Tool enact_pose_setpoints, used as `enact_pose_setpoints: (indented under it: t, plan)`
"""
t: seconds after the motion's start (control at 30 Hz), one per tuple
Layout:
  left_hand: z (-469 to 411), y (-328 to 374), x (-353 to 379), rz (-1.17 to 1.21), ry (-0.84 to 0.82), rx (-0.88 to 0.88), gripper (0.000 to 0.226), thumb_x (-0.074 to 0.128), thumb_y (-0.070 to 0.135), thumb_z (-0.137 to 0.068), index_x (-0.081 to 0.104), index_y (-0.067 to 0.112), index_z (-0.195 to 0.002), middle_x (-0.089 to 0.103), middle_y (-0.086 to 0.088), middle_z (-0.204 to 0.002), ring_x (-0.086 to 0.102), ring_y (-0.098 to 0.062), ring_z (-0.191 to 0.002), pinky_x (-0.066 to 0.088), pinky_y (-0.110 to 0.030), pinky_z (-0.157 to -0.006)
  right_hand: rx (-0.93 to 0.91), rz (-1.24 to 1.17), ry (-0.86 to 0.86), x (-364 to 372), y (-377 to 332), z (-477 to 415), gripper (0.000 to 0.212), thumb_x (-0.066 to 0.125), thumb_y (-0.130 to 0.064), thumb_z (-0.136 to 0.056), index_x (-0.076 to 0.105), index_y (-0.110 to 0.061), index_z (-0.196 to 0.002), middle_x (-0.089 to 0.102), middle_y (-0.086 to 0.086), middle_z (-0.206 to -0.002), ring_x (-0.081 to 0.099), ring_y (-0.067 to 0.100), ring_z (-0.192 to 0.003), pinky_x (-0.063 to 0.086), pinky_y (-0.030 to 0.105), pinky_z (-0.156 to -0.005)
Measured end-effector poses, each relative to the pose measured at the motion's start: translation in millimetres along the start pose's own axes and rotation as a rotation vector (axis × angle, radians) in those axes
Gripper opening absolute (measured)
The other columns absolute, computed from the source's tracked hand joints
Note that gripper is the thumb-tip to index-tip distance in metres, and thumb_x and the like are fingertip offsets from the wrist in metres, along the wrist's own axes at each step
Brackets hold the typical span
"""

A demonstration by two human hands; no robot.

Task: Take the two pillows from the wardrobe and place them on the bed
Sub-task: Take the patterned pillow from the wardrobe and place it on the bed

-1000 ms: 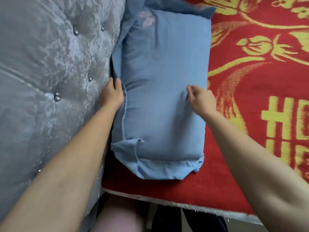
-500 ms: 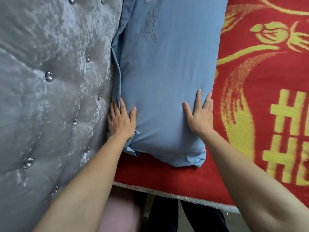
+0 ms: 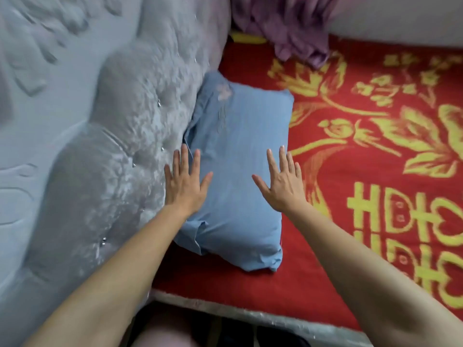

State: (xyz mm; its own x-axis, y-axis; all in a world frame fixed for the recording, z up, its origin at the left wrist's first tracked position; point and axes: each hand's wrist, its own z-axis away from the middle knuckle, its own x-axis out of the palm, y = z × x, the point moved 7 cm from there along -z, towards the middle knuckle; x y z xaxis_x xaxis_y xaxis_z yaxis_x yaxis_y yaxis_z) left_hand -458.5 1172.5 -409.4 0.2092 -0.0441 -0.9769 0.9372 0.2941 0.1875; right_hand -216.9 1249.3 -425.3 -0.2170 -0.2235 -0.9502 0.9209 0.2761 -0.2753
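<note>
Nearest, two bare forearms reach in from the bottom edge over the bed's [image 3: 288,319] side. The left hand [image 3: 185,184] is spread flat, fingers apart, over the pillow's [image 3: 240,176] left edge where it meets the headboard [image 3: 105,146]. The right hand [image 3: 281,181] is also spread flat, palm down, over the pillow's right side, holding nothing; whether either palm presses the fabric cannot be told. The blue pillow lies on the red and yellow blanket [image 3: 375,171], its long side against the grey tufted headboard. Farther back, a purple cloth [image 3: 288,28] is bunched at the blanket's far edge.
</note>
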Motion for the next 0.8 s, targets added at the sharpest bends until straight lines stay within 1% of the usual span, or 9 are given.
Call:
enact_pose_setpoints:
  t: [0.1, 0.23, 0.33, 0.43, 0.53, 0.63, 0.7, 0.8]
  plan:
    - [-13, 26, -105, 0.013, 0.174, 0.047, 0.069, 0.03, 0.053, -0.099, 0.012, 0.017, -0.155, -0.002, -0.014, -0.164, -0.001, -0.032, -0.15, 0.011, -0.06, -0.118, -0.088, 0.022, 0.165, -103, -28, -6, 0.08, 0.031, -0.068, -0.096, 0.006, -0.026, -0.159, 0.0, 0.014, -0.167, 0.005, 0.035, -0.153, 0.013, 0.051, -0.123]
    - [4, 63, -231, -0.017, 0.383, 0.095, 0.068, 0.029, 0.052, -0.1, 0.013, 0.015, -0.155, -0.001, -0.016, -0.163, 0.0, -0.034, -0.15, 0.012, -0.061, -0.117, -0.224, 0.064, 0.423, -232, -53, 11, 0.081, 0.036, -0.066, -0.095, 0.012, -0.022, -0.159, 0.006, 0.016, -0.166, 0.01, 0.035, -0.153, 0.015, 0.052, -0.122]
    - [35, 89, -306, -0.059, 0.531, 0.116, 0.068, 0.024, 0.054, -0.1, 0.009, 0.017, -0.155, -0.004, -0.014, -0.164, -0.004, -0.031, -0.15, 0.009, -0.06, -0.119, -0.303, 0.048, 0.579, -309, -57, 32, 0.08, 0.039, -0.066, -0.095, 0.015, -0.023, -0.158, 0.009, 0.015, -0.166, 0.013, 0.034, -0.152, 0.017, 0.053, -0.122]
    - [76, 115, -358, -0.098, 0.664, 0.127, 0.067, 0.023, 0.054, -0.101, 0.007, 0.019, -0.156, -0.005, -0.013, -0.164, -0.006, -0.03, -0.151, 0.007, -0.059, -0.119, -0.357, 0.016, 0.687, -362, -49, 54, 0.08, 0.038, -0.067, -0.095, 0.012, -0.026, -0.158, 0.008, 0.015, -0.166, 0.012, 0.033, -0.153, 0.016, 0.053, -0.123]
    - [128, 144, -379, -0.123, 0.78, 0.094, 0.066, 0.027, 0.051, -0.101, 0.01, 0.018, -0.156, 0.0, -0.015, -0.164, -0.002, -0.032, -0.15, 0.01, -0.06, -0.118, -0.419, -0.036, 0.724, -389, -35, 79, 0.08, 0.038, -0.066, -0.096, 0.009, -0.025, -0.158, 0.005, 0.014, -0.167, 0.009, 0.032, -0.153, 0.014, 0.052, -0.124]
    - [184, 168, -366, -0.13, 0.849, 0.022, 0.066, 0.027, 0.051, -0.101, 0.009, 0.02, -0.156, 0.001, -0.015, -0.164, -0.001, -0.031, -0.151, 0.007, -0.057, -0.119, -0.511, -0.099, 0.733, -386, -15, 108, 0.081, 0.037, -0.067, -0.096, 0.01, -0.023, -0.158, 0.005, 0.015, -0.166, 0.01, 0.032, -0.153, 0.014, 0.051, -0.123]
    - [227, 179, -343, -0.13, 0.856, -0.066, 0.065, 0.027, 0.052, -0.101, 0.01, 0.021, -0.156, 0.002, -0.015, -0.164, 0.0, -0.03, -0.151, 0.006, -0.054, -0.119, -0.595, -0.118, 0.706, -372, -4, 127, 0.081, 0.035, -0.068, -0.096, 0.01, -0.023, -0.158, 0.006, 0.016, -0.166, 0.011, 0.032, -0.153, 0.015, 0.051, -0.123]
    - [292, 196, -309, -0.16, 0.808, -0.206, 0.066, 0.032, 0.049, -0.1, 0.017, 0.017, -0.155, 0.007, -0.02, -0.162, 0.005, -0.035, -0.15, 0.013, -0.06, -0.117, -0.668, -0.135, 0.622, -348, 4, 157, 0.079, 0.036, -0.066, -0.096, 0.008, -0.025, -0.158, 0.006, 0.017, -0.166, 0.011, 0.033, -0.153, 0.016, 0.052, -0.123]
